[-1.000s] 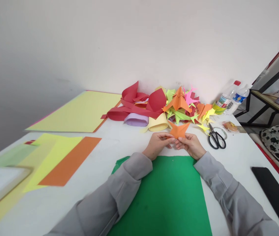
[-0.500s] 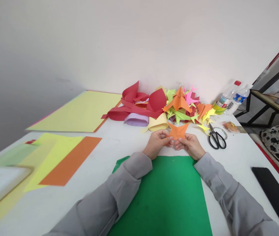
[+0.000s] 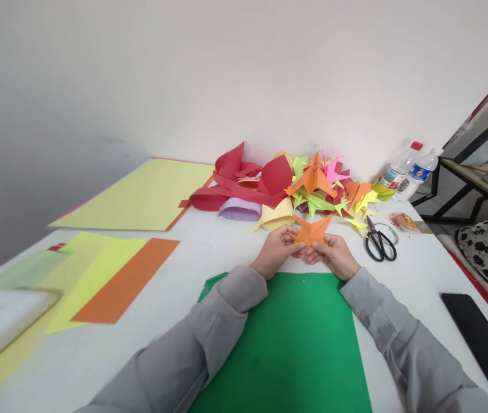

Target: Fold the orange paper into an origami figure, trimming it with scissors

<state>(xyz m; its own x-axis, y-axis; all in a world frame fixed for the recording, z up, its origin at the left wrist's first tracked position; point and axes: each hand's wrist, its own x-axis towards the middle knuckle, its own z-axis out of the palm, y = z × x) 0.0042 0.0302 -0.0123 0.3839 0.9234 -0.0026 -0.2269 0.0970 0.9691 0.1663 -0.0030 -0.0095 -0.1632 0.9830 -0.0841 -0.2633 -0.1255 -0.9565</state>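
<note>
Between my two hands is a folded orange paper figure with pointed tips, held just above the table. My left hand pinches its lower left side, thumb in front. On the lower right side, my right hand grips it the same way, and the thumbs come close together at the bottom edge. Some of the fingers are hidden behind the paper. Below my hands lies a green sheet, partly covered by my left sleeve. A pile of folded paper figures in several colours sits just beyond.
Black-handled scissors lie right of my hands, beside a tape roll and a small wrapped packet. Two bottles stand at the wall. Red paper loops, coloured sheets and a white box are leftward; a black slab lies right.
Both hands hold the orange paper figure in nearly the same place. The whole view has shifted very slightly; nothing was picked up or let go.
</note>
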